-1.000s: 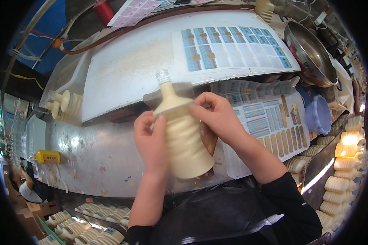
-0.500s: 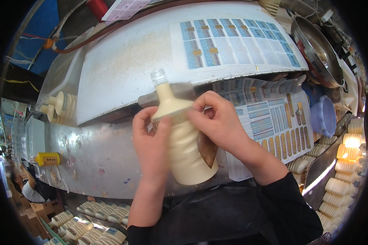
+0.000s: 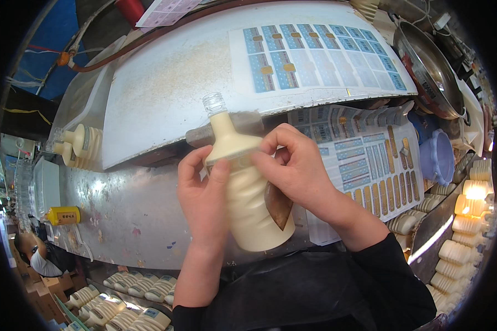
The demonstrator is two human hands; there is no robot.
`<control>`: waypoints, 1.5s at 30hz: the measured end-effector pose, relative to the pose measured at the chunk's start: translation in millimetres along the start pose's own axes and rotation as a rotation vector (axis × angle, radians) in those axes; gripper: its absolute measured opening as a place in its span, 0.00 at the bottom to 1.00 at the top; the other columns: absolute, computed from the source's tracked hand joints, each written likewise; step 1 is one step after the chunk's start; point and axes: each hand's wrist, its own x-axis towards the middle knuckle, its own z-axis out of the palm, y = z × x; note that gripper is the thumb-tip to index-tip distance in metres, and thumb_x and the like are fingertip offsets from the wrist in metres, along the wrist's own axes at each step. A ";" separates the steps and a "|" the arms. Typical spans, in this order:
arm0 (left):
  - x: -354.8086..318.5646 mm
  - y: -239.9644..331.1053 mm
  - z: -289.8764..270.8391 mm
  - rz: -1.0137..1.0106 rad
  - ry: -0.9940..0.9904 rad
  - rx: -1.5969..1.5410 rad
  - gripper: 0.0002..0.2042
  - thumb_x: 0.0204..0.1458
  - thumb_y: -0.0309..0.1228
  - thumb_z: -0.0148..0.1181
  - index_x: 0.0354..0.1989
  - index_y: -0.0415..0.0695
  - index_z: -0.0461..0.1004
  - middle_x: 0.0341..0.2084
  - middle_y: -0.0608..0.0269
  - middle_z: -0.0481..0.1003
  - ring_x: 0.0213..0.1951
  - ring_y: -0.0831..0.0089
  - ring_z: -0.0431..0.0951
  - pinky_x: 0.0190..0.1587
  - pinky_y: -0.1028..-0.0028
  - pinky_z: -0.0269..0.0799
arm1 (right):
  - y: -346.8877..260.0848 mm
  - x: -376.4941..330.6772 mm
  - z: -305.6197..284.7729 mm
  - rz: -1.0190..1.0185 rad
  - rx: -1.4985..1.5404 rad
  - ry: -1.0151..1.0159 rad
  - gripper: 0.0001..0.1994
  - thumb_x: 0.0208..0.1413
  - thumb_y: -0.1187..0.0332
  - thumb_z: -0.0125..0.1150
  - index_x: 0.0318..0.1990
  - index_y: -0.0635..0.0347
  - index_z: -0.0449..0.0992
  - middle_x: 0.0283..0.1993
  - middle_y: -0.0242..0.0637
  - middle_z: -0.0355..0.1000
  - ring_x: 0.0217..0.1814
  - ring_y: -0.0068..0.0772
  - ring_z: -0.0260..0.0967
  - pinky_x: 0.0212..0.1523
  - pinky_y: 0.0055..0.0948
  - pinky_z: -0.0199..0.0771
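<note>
Gripping the cream-filled bottle [image 3: 243,187] from both sides, the left hand [image 3: 204,193] and right hand [image 3: 298,171] now hold it slightly lower and more tilted than a second ago, above the metal table [image 3: 121,209]. Both thumbs press at its shoulder, beside the label sheets [image 3: 364,160].

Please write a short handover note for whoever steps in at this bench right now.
Left hand: grips the uncapped cream-filled bottle from its left side, thumb on the shoulder.
Right hand: fingertips press on the bottle's shoulder from the right.
Bottle: held tilted above the metal bench, neck pointing away.
Label sheets lie to the right.
Done: bottle filled.
Left: no cap on it; no label visible on its facing side.
</note>
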 end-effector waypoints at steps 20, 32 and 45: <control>3.5 0.3 6.0 -0.010 -0.058 0.124 0.19 0.61 0.28 0.62 0.59 0.38 0.67 0.52 0.57 0.72 0.53 0.73 0.73 0.57 0.71 0.72 | 11.6 10.9 -8.2 0.156 0.145 -0.205 0.15 0.63 0.67 0.66 0.52 0.63 0.71 0.33 0.23 0.67 0.34 0.08 0.63 0.34 0.13 0.65; 3.3 -0.1 4.7 -0.027 -0.066 0.083 0.21 0.61 0.29 0.64 0.60 0.38 0.67 0.53 0.57 0.72 0.54 0.72 0.73 0.57 0.71 0.71 | 10.3 12.9 -9.9 0.210 0.182 -0.233 0.12 0.65 0.68 0.62 0.51 0.61 0.71 0.37 0.24 0.70 0.37 0.09 0.66 0.37 0.14 0.68; 3.1 -1.2 5.1 -0.018 -0.058 0.077 0.20 0.61 0.27 0.63 0.60 0.38 0.67 0.53 0.57 0.72 0.54 0.72 0.73 0.58 0.70 0.71 | 18.6 17.9 -11.1 0.183 0.335 -0.263 0.09 0.69 0.67 0.57 0.52 0.59 0.70 0.40 0.26 0.71 0.39 0.11 0.67 0.40 0.15 0.68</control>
